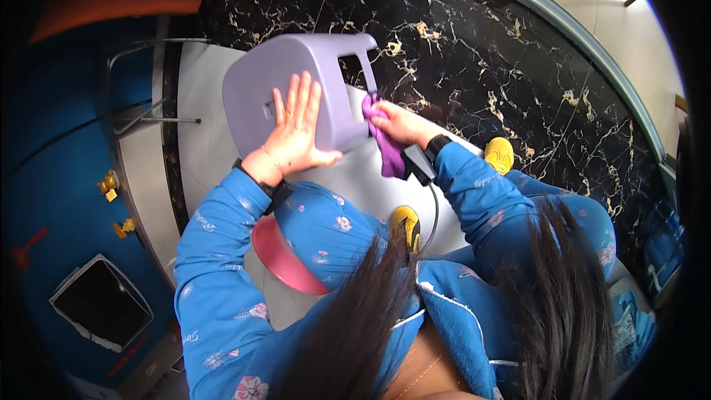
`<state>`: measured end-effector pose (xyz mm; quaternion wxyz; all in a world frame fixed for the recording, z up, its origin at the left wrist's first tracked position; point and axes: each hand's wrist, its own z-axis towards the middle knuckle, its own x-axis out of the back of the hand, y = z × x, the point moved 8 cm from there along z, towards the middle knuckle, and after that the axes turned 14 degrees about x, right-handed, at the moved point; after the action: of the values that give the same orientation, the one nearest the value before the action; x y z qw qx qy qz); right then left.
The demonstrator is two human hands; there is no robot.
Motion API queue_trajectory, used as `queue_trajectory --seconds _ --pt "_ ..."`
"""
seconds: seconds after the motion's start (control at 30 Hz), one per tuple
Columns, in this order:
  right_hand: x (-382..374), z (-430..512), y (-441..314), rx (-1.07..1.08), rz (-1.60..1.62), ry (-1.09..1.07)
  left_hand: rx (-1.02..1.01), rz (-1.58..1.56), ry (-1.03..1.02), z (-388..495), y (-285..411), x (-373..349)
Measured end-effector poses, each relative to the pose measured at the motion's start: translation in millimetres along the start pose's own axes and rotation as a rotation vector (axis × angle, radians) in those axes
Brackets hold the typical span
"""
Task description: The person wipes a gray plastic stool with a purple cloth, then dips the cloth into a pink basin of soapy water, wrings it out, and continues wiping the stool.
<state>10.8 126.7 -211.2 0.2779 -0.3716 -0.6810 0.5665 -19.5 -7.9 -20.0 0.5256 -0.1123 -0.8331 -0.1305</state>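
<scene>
A lavender plastic stool (244,78) is tipped over before me, its broad seat turned to the left and its legs to the right. My left hand (294,128) lies over the seat's edge, fingers spread and holding nothing. A purple cloth (389,153) is bunched in my right hand (402,122), close against the end of one stool leg. Part of that leg is hidden behind the cloth and hand. A small black device (419,164) with a cable is at my right wrist.
Below my left forearm a pink basin (289,266) is partly covered by my knee. At left are a metal-tube frame (158,120), a blue panel (61,144) and small golden figures (108,182). Black marbled floor (444,66) borders white tile (203,83). A curved metal track (555,19) runs at upper right.
</scene>
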Motion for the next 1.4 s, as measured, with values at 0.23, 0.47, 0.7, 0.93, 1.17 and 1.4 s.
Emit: queue_trajectory --seconds 0.23,0.47,0.7,0.93,1.17,1.4 --pt "-33 -25 13 -0.224 0.417 -0.253 -0.151 0.178 -0.220 -71 -15 -20" --pt "21 7 -42 0.065 0.294 0.317 -0.161 0.147 -0.176 -77 -13 -11" --pt "-18 24 -154 0.731 -0.051 0.287 0.231 -0.052 -0.034 -40 -19 -22" --pt "1 52 -59 0.495 0.024 0.459 0.161 -0.043 0.008 -42 -24 -26" --pt "28 73 14 0.035 -0.121 0.324 0.182 -0.045 -0.003 -41 -22 -25" --pt "-5 61 -119 0.655 0.034 0.255 0.153 -0.063 0.040 -41 -24 -27"
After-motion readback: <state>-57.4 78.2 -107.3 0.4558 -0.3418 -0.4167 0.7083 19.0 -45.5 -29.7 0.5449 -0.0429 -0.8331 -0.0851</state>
